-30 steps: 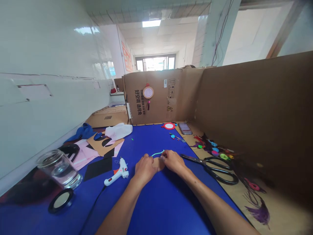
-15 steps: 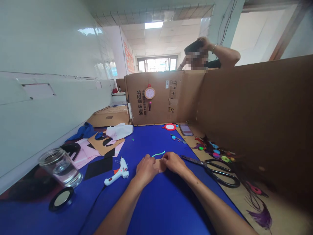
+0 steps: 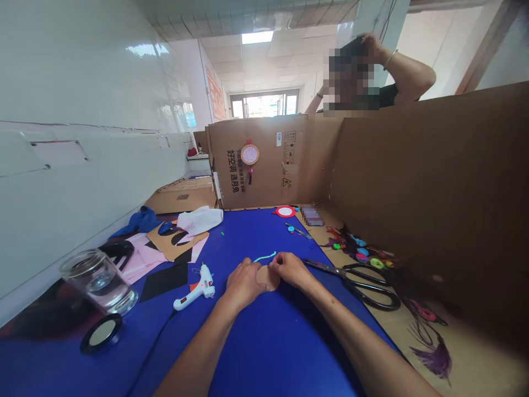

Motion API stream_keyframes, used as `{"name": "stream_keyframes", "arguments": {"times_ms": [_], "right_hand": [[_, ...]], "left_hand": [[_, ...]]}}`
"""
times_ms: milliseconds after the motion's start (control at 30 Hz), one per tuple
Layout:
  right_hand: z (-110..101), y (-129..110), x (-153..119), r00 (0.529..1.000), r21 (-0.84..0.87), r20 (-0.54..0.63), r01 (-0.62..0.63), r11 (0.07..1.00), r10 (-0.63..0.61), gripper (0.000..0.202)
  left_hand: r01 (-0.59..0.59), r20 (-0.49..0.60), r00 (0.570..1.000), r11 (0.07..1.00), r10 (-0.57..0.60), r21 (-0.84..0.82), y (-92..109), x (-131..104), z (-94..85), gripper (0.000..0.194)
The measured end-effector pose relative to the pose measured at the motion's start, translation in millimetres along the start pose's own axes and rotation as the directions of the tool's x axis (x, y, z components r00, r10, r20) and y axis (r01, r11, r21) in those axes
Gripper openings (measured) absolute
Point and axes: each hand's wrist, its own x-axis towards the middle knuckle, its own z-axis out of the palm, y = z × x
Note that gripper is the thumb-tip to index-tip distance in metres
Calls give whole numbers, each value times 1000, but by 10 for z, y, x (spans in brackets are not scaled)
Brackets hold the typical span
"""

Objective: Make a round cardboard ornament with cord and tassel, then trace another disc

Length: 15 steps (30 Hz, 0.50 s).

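Between my hands is a round piece of brown cardboard (image 3: 268,278), held just above or on the blue table. My left hand (image 3: 244,284) is closed on its left side, the thumb lying over its face. At the upper right rim, the fingers of my right hand (image 3: 289,269) are pinched together; the edge is partly hidden by them. A thin green cord (image 3: 263,257) sticks out behind the disc, between the two hands. To the left lies a white hot glue gun (image 3: 196,291), and to the right large black-handled scissors (image 3: 359,278).
A glass of water (image 3: 99,282) and a round black-rimmed lid (image 3: 101,333) stand at left, near cloth and cut card (image 3: 176,242). Beads and tassels (image 3: 363,251) lie at right along a tall cardboard wall (image 3: 417,182). Beyond the partition, a person (image 3: 407,71) raises both arms.
The cardboard disc shows more of its face, with my right fingers nearer its top edge. My view has shifted slightly. The person behind has risen higher and moved right.
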Motion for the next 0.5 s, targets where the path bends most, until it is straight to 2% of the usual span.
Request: {"name": "stream_keyframes", "arguments": {"times_ms": [133,300,433,500], "right_hand": [[-16,10,15,1000,56,-4,19,998,-18,7],[-9,49,41,996,174,63,49,984,-60,25],[1,81,51,981,281,162,56,958,-105,10],[-10,89,58,972,332,198,56,941,-127,10]], "left_hand": [[4,8,1000,1000,-4,-13,-2,-1,-1,41],[17,9,1000,999,-17,-45,-3,-3,6,37],[-6,-14,1000,995,5,-104,-31,24,40,25],[-32,-56,998,987,24,-159,-66,68,65,20]]}}
